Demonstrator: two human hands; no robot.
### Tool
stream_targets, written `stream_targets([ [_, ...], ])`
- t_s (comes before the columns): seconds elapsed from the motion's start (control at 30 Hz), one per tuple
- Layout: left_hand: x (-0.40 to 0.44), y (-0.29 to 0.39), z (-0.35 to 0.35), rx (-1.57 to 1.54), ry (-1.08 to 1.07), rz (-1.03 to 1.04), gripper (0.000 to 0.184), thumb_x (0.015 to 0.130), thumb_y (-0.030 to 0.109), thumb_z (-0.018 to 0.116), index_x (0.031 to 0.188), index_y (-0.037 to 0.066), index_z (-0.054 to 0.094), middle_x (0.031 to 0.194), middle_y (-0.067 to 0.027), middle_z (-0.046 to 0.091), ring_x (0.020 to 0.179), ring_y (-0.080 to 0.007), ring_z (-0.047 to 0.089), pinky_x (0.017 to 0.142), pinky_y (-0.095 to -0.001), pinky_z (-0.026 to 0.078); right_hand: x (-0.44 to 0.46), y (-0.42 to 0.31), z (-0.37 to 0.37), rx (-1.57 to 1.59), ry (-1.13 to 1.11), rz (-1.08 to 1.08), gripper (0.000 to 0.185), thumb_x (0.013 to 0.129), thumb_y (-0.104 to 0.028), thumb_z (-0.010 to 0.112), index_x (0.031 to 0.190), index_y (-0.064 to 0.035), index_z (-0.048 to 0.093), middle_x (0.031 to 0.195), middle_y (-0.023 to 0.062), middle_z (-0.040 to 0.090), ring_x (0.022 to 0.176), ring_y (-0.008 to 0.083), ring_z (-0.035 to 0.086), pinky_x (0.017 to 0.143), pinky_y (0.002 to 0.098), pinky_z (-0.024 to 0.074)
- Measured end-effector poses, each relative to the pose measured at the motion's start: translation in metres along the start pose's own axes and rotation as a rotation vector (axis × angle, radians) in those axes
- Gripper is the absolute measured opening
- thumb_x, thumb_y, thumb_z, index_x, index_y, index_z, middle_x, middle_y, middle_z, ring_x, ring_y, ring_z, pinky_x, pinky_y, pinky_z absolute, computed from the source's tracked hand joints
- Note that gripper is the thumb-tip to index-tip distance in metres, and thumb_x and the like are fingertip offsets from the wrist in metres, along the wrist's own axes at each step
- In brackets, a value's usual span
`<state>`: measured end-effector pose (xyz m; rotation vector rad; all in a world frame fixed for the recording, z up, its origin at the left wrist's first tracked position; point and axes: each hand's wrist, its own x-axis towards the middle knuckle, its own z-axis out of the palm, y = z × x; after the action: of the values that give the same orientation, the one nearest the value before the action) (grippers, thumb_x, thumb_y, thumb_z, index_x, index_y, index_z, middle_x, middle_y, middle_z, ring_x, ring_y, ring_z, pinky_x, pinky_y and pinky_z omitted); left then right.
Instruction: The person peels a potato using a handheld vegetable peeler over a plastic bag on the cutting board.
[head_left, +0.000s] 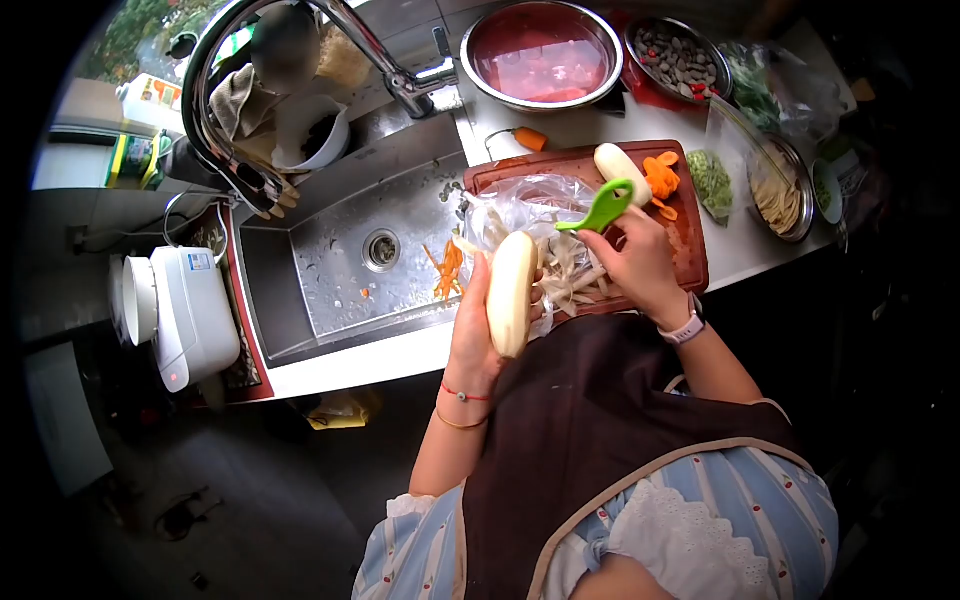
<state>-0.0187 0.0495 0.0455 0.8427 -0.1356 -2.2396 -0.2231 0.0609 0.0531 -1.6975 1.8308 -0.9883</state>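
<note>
A long, pale peeled vegetable (511, 295) stands nearly upright in my left hand (474, 325), whose fingers wrap round it. My right hand (641, 262) grips a green peeler (607, 206) just to the right of the vegetable's top end, apart from it. Beyond both hands, a clear plastic bag (537, 197) and pale peelings (574, 272) lie on the reddish-brown cutting board (692, 243). A second pale vegetable (621, 172) and orange carrot pieces (660, 178) rest at the board's back right.
Left of the board is a steel sink (350, 290) with orange peelings (446, 270) and a faucet (408, 88). Behind stand a bowl of reddish liquid (541, 50) and a bowl of dark pieces (676, 58). A white appliance (195, 315) sits at far left.
</note>
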Motion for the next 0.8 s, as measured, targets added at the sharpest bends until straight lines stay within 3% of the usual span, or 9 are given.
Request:
stream_targets([
  [0.07,0.005,0.0,0.002,-0.038,0.099,-0.07,0.046,0.094,0.038,0.042,0.118,-0.001,0.05,0.098,-0.0155,0.06,0.076,-0.0217,0.061,0.061,-0.0309,0.053,-0.003,-0.013,-0.009,0.086,0.073,0.02,0.016,0.074,-0.013,0.072,0.081,-0.0008,0.063,0.078,0.0133,0.062,0.071,0.03,0.061,0.063,0.0352,0.0467],
  [0.17,0.01,-0.003,0.005,-0.086,0.005,-0.094,0.049,0.093,0.041,0.043,0.118,0.0,0.051,0.095,-0.0119,0.061,0.075,-0.0177,0.059,0.06,-0.0262,0.051,-0.005,-0.02,-0.01,0.17,0.125,0.088,0.016,0.074,-0.013,0.071,0.081,-0.001,0.063,0.077,0.0131,0.061,0.071,0.0292,0.061,0.063,0.0348,0.0464],
  [0.3,0.008,-0.001,0.005,-0.056,0.019,-0.088,0.05,0.091,0.04,0.046,0.118,-0.002,0.049,0.099,-0.0188,0.057,0.076,-0.0219,0.051,0.061,-0.028,0.046,-0.004,-0.007,-0.005,0.166,0.003,0.051,0.016,0.075,-0.012,0.069,0.083,-0.0001,0.063,0.074,0.0112,0.062,0.066,0.0275,0.06,0.06,0.0341,0.0457],
  [0.43,0.012,0.0,0.003,-0.086,-0.031,-0.086,0.048,0.092,0.037,0.04,0.119,-0.002,0.048,0.1,-0.0193,0.057,0.076,-0.022,0.05,0.062,-0.0289,0.046,-0.002,-0.001,-0.005,0.137,-0.043,0.009,0.016,0.076,-0.011,0.068,0.086,-0.0001,0.063,0.073,0.0111,0.061,0.065,0.0264,0.06,0.058,0.0337,0.0447],
  [0.53,0.014,-0.002,0.006,-0.11,-0.014,-0.078,0.047,0.093,0.035,0.037,0.119,-0.003,0.048,0.1,-0.0187,0.057,0.075,-0.0224,0.049,0.061,-0.0292,0.046,-0.003,-0.014,-0.009,0.242,0.117,0.072,0.017,0.079,-0.011,0.068,0.09,0.0007,0.063,0.074,0.0095,0.064,0.068,0.0203,0.063,0.06,0.0304,0.0467],
  [0.6,0.012,-0.004,0.006,-0.135,-0.002,-0.079,0.047,0.093,0.034,0.037,0.119,-0.003,0.047,0.1,-0.018,0.056,0.075,-0.0226,0.049,0.06,-0.0292,0.046,-0.007,-0.039,-0.024,0.916,-0.234,0.457,0.018,0.082,-0.012,0.066,0.094,0.0018,0.062,0.081,0.0079,0.066,0.076,0.0141,0.063,0.066,0.0269,0.0485],
  [0.73,0.014,-0.007,0.016,-0.272,-0.039,-0.118,0.05,0.095,0.043,0.037,0.117,0.0,0.051,0.104,-0.0141,0.061,0.093,-0.0232,0.061,0.078,-0.0343,0.053,-0.022,-0.061,-0.015,0.965,-0.453,0.292,0.02,0.083,-0.012,0.065,0.096,0.0028,0.061,0.088,0.0073,0.066,0.081,0.0111,0.061,0.07,0.0257,0.0485],
  [0.8,0.012,-0.008,0.017,-0.268,-0.061,-0.127,0.049,0.095,0.042,0.037,0.117,0.001,0.051,0.105,-0.0135,0.061,0.093,-0.0229,0.062,0.079,-0.0347,0.053,-0.024,-0.059,-0.003,0.873,-0.517,0.192,0.022,0.083,-0.012,0.066,0.099,0.0025,0.06,0.091,0.0069,0.065,0.081,0.0103,0.059,0.072,0.0256,0.0473],
])
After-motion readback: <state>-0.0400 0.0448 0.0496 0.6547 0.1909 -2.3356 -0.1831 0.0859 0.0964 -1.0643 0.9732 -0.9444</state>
